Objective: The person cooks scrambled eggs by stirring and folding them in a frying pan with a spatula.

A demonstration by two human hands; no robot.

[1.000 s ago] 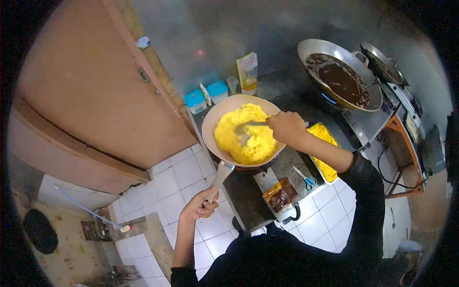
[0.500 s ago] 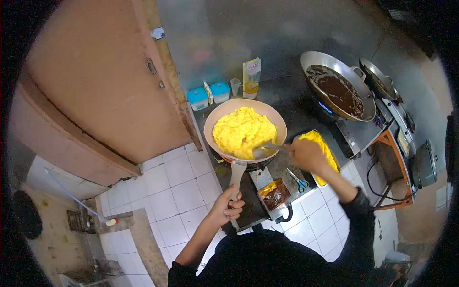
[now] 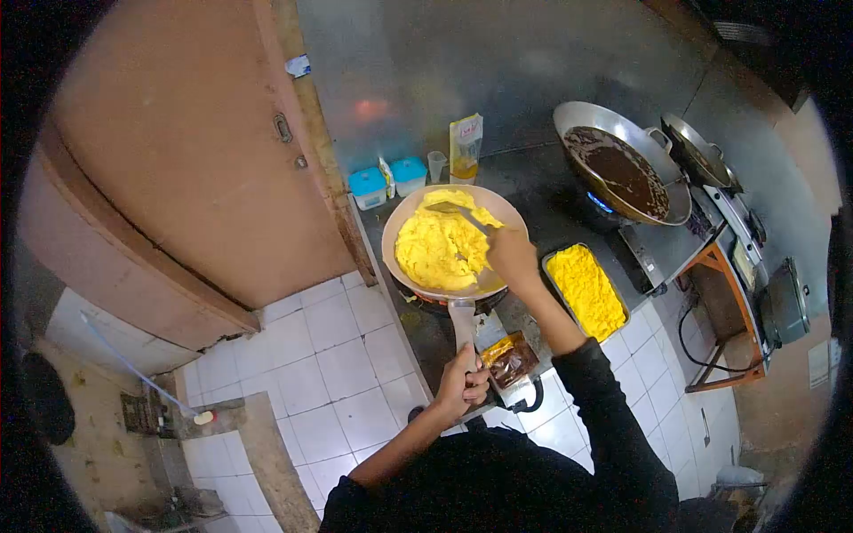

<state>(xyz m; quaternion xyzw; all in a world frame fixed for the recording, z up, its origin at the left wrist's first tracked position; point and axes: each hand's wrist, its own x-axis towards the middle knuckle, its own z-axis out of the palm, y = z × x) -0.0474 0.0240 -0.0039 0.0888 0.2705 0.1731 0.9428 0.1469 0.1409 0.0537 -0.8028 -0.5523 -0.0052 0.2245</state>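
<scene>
My left hand (image 3: 462,386) is wrapped round the pale handle of a frying pan (image 3: 516,226) on a stove burner. Yellow food like scrambled egg (image 3: 431,253) fills much of the pan. Closed round the handle of a spatula (image 3: 464,213), my right hand (image 3: 514,259) is over the pan's right side. The spatula's blade lies in the egg towards the far rim. Right of my right forearm sits a rectangular tray (image 3: 555,289) full of similar yellow food. A brown and yellow packet (image 3: 511,358) lies near the front of the stove.
Two blue-lidded tubs (image 3: 366,183), a clear cup (image 3: 436,164) and an upright pouch (image 3: 465,149) stand behind the pan. At the right, a large wok (image 3: 613,169) of dark bubbling liquid sits over a blue flame. A door (image 3: 187,133) is on the left.
My right hand has moved left and away from me, sweeping the spatula to the pan's far side. The egg is spread flatter. My forearm now covers where the scissors lay.
</scene>
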